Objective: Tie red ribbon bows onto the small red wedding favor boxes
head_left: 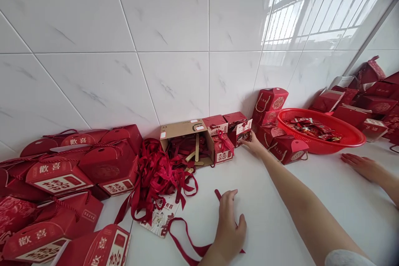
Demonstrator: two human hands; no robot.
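Note:
My right hand (254, 146) reaches to the wall and grips a small red box (239, 136) with a raised white printed flap, its fingers at the box's right side. My left hand (229, 225) rests low over the white table, fingers loosely bent and thumb apart. Under it lies a dark red strip (217, 194), its rounded end showing past the fingers. A red ribbon (188, 239) loops out beside the left wrist. Left of the gripped box sits a small red box with a bow (223, 149).
A cardboard box (181, 126) holds red and gold strips, beside a ribbon heap (162, 170) and a printed card (162, 220). Red gift boxes (62, 170) crowd the left. A red basket (324, 145) holds wrapped sweets. Another person's hand (361, 167) lies at the right.

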